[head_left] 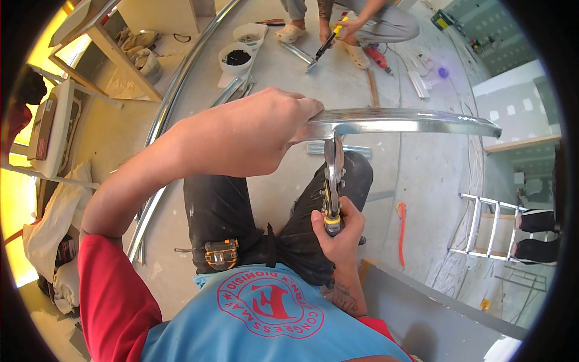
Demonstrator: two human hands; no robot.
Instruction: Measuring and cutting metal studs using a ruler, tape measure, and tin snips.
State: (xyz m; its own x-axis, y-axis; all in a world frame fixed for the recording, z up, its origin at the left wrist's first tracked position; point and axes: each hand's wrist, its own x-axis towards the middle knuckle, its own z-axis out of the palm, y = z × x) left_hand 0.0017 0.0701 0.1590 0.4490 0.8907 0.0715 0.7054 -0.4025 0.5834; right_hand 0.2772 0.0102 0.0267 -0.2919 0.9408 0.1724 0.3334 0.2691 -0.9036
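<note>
My left hand (265, 131) is closed round the near end of a shiny metal channel (416, 122), which stretches out to the right in front of me. In my right hand (345, 234) are tin snips (333, 181) with yellow-and-black handles. The snips point away from me, and their jaws meet the channel's lower edge just right of my left hand. Whether the blades have cut in cannot be made out. Below the channel, a short metal piece (356, 151) lies on the floor beyond my knee. A tape measure (222, 254) hangs at my waist.
A crouching co-worker's hands (356, 24) hold yellow-handled snips at a metal piece. Two white buckets (234, 67) of screws stand nearby. A red power tool (379, 59) and hammer (372, 87) lie on the floor. At right, someone's legs (537, 235) are by a ladder (476, 226). Long channels (175, 90) run along the left.
</note>
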